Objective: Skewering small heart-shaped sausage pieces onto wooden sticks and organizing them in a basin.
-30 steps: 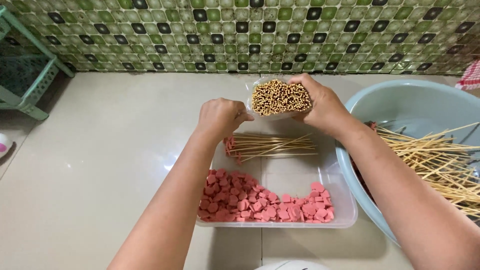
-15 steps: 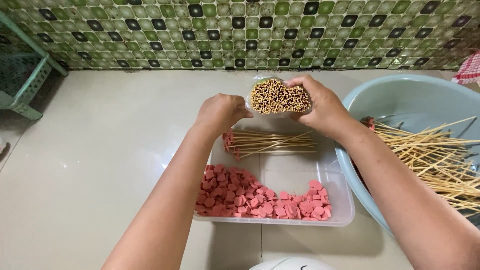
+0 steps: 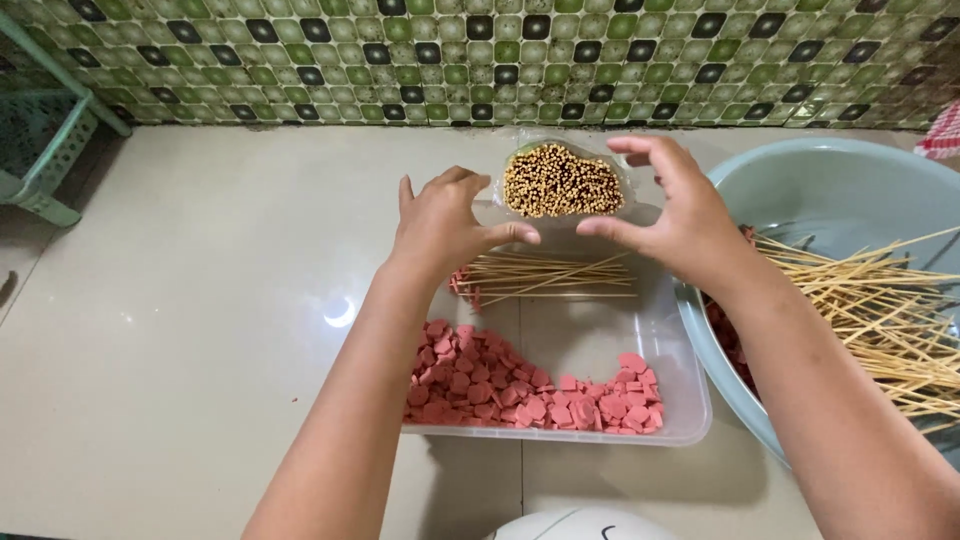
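Observation:
A bundle of bamboo skewers (image 3: pixel 560 180) in clear plastic wrap stands on end at the far end of a clear plastic container (image 3: pixel 690 405). My left hand (image 3: pixel 445 220) and my right hand (image 3: pixel 670 205) flank the bundle with fingers spread. Both thumbs reach in just under its front, and neither hand clasps it. Inside the container lie a few loaded skewers (image 3: pixel 550 275) and a heap of pink sausage slices (image 3: pixel 500 385).
A pale blue basin (image 3: pixel 850 190) at the right holds several skewers (image 3: pixel 870 310) with meat on them. A teal plastic rack (image 3: pixel 40 150) stands at the far left. A green tiled wall (image 3: pixel 480 60) runs along the back. A white round object (image 3: pixel 580 525) shows at the bottom edge.
My right hand has let go of the skewer bundle, which now stands by itself. Both hands have opened and spread beside it. The camera has moved closer.

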